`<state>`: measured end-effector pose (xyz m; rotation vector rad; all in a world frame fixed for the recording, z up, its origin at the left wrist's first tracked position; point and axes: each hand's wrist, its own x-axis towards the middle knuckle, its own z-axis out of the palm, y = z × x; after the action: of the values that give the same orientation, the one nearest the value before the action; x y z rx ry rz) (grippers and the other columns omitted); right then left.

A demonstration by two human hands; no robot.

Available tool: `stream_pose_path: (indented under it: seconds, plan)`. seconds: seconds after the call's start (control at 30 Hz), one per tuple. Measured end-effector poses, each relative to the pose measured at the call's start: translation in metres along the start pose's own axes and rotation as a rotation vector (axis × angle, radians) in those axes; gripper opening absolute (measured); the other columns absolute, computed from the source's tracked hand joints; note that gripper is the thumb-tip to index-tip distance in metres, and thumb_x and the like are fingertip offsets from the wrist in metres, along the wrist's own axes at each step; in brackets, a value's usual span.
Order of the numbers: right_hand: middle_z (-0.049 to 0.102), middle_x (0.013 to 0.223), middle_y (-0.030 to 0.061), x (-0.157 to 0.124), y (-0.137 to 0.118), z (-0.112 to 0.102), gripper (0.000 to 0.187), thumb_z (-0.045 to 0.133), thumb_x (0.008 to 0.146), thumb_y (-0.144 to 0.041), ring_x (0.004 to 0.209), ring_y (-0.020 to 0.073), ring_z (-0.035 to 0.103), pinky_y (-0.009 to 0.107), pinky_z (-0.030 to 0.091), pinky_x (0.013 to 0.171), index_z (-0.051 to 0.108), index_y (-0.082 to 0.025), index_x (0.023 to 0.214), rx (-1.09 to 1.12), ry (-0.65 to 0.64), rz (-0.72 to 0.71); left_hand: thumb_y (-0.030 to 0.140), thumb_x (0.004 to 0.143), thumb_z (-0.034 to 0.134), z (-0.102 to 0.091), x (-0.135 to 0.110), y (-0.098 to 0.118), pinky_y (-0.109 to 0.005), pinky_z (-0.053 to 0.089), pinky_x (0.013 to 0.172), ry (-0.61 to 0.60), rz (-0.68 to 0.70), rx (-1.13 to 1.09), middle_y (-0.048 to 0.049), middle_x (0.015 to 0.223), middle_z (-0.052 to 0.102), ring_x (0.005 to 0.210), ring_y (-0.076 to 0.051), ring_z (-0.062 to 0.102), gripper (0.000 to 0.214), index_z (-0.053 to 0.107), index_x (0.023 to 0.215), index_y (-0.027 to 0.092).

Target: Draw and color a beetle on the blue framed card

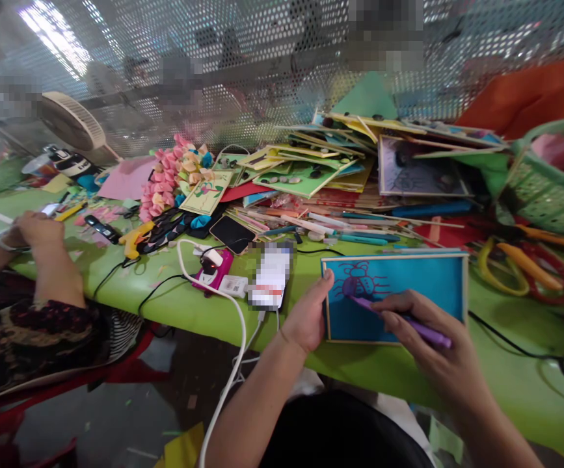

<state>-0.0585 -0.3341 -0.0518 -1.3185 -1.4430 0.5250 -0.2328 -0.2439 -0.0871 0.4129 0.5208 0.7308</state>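
Note:
A blue card (411,286) with a purple drawn figure lies on the green table (389,370) in front of me. My left hand (308,315) grips its left edge, thumb on top of the card. My right hand (432,338) is closed around a purple pen (408,323) whose tip rests on the card near the drawing.
A phone (269,276), a pink charger (213,268) and white cable lie left of the card. Stacked paper cards (311,175), pens, scissors (530,263) and a green basket (550,175) fill the far side. Another person's hands (38,231) work at the left.

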Motion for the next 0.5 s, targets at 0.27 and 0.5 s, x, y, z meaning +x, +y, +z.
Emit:
stream_pose_path:
  seconds: [0.27,0.5]
  plan:
    - [0.077,0.079,0.0026,0.0016,-0.0041,-0.0018,0.024,0.074,0.105,-0.047,0.065,0.0194,0.068,0.031,0.056,0.063,0.081,-0.028,0.093,-0.014,0.013,0.014,0.062,0.085,0.094,0.0012,-0.0003,0.0009,-0.057,0.055,0.121,-0.006,-0.018,0.005,-0.0176,0.129,0.084,0.138,-0.044,0.072,0.066,0.082,0.130,0.015]
    - [0.077,0.080,0.0027,-0.0018,0.0004,-0.0033,0.024,0.073,0.105,-0.046,0.068,0.0203,0.068,0.031,0.056,0.065,0.081,-0.028,0.091,-0.029,0.029,0.040,0.059,0.087,0.094,0.0016,-0.0008,0.0019,-0.057,0.054,0.122,0.005,-0.009,0.006,-0.0170,0.132,0.083,0.139,-0.043,0.071,0.065,0.081,0.132,0.015]
